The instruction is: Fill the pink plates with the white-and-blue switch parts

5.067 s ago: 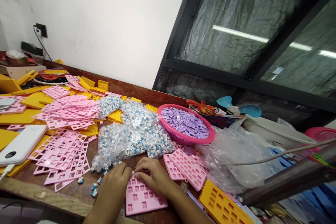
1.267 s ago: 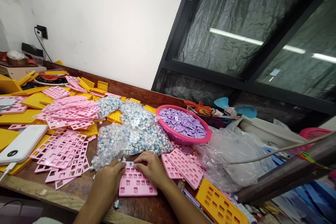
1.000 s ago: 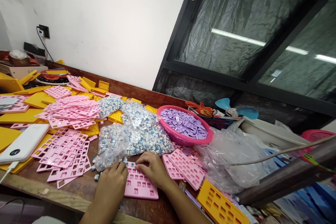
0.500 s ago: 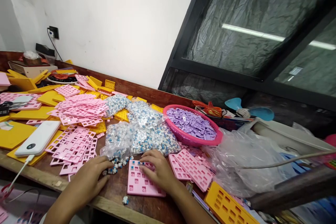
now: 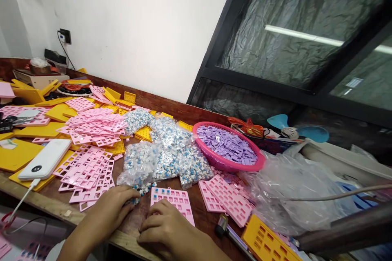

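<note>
A pink plate with rows of square sockets lies on the table, and several small blue-and-white key switches sit in its far left sockets. My right hand covers the plate's near left part, fingers curled down to the table at its left edge; whatever is under the fingertips is hidden. Left of the plate, my left hand has its thumb and fingers closed around some loose key switches at the pile's near end. Clear bags of the same switches lie just behind.
Pink grid plates are stacked at left, near a white power bank with a cable. A pink basket holds purple pieces. To the right are more pink plates, a dark-headed tool, a yellow plate and plastic bags.
My right hand has moved from the plate's far rows toward me, to its near left edge, where a loose switch lay and is now hidden. My left hand has shifted right into the switch pile.
</note>
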`<state>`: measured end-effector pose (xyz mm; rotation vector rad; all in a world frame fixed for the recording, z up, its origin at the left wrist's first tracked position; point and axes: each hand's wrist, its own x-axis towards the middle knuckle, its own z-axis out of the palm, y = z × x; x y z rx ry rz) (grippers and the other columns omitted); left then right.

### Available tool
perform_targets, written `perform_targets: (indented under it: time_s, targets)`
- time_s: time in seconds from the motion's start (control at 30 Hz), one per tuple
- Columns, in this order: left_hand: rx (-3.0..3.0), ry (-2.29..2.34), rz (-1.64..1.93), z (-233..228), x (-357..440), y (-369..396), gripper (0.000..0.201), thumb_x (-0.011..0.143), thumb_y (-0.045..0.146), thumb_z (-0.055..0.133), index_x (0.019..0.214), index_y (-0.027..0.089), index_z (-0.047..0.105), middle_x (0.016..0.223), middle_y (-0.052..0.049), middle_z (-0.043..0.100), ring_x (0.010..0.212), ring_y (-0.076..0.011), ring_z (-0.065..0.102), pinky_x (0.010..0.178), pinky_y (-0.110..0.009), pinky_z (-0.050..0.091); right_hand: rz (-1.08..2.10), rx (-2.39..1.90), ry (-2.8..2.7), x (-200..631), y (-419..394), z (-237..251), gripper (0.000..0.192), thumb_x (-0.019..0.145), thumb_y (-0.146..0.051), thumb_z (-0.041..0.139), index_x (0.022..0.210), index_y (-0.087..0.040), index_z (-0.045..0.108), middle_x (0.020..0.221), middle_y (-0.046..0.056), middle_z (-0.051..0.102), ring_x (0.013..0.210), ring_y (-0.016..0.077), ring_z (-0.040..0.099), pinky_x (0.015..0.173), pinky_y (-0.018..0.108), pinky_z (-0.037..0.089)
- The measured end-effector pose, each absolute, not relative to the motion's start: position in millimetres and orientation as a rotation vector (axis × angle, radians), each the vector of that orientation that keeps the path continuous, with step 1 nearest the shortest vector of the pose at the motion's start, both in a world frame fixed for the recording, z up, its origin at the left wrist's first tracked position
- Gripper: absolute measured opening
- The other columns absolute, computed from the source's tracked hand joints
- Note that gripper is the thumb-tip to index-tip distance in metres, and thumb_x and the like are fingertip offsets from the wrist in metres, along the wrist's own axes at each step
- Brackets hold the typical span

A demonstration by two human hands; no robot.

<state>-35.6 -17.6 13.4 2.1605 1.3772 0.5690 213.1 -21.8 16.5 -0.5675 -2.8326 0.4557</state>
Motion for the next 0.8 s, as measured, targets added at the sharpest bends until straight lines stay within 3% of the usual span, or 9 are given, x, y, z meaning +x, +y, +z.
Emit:
perform_targets:
  time_s: [0.1,0.23,0.33,0.43,0.63,0.8]
  targets:
    - [2.137,1.366,0.599,16.5,-34.3,-20.2,0.034,0.099,0.022,0.046,0.12,0.03,0.072,0.116,-0.004,0.073,0.108,-0.0208,0.067,0.097,-0.032,0.049,0.538,-0.639,-2.685,216.6,-20.8,20.9,0.016,0.101,-0.027,0.061,0.113,-0.029,0.072,0.103,0.002,0.079,0.099,0.0195,0.066,0.093,0.034,0.043]
    - [2.11,1.3,0.738,19.2,-19.3,-26.1,0.03,0.103,0.03,0.045,0.118,0.03,0.07,0.117,-0.005,0.07,0.11,-0.0207,0.065,0.099,-0.032,0.048,0.63,-0.944,-2.252,237.0,-3.8,33.5,0.008,0.092,-0.03,0.073,0.098,-0.025,0.075,0.096,0.005,0.076,0.092,0.0215,0.068,0.085,0.033,0.05]
    - [2.059,1.282,0.737,18.1,8.7,-27.8,0.019,0.1,0.028,0.052,0.105,0.027,0.07,0.108,-0.004,0.07,0.102,-0.0197,0.066,0.091,-0.029,0.049,0.623,-1.132,-2.0,259.7,18.2,39.3,0.014,0.089,-0.029,0.072,0.101,-0.022,0.075,0.097,0.006,0.076,0.086,0.0212,0.069,0.08,0.033,0.053]
    - [2.053,1.402,0.651,14.3,38.7,-24.7,0.011,0.095,0.022,0.058,0.096,0.024,0.069,0.103,-0.003,0.07,0.098,-0.0199,0.067,0.085,-0.029,0.048,0.671,-1.193,-2.002,278.5,35.4,39.1,0.021,0.09,-0.03,0.07,0.108,-0.022,0.078,0.104,0.007,0.078,0.094,0.0239,0.071,0.085,0.036,0.054]
    - [2.062,1.634,0.541,16.5,57.2,-17.2,0.007,0.092,0.023,0.066,0.096,0.027,0.07,0.104,0.0,0.071,0.102,-0.0216,0.067,0.079,-0.029,0.043,0.872,-1.225,-2.094,286.8,43.0,28.1,0.012,0.082,-0.026,0.079,0.092,-0.022,0.083,0.091,0.003,0.081,0.084,0.0233,0.074,0.076,0.031,0.054]
    - [2.04,1.576,0.536,18.1,51.3,-16.7,0.008,0.091,0.023,0.067,0.094,0.028,0.073,0.103,0.001,0.071,0.101,-0.019,0.068,0.079,-0.028,0.041,0.749,-1.221,-2.178,281.5,44.8,19.9,0.01,0.078,-0.018,0.082,0.086,-0.023,0.083,0.09,0.002,0.082,0.085,0.0217,0.073,0.081,0.032,0.052]
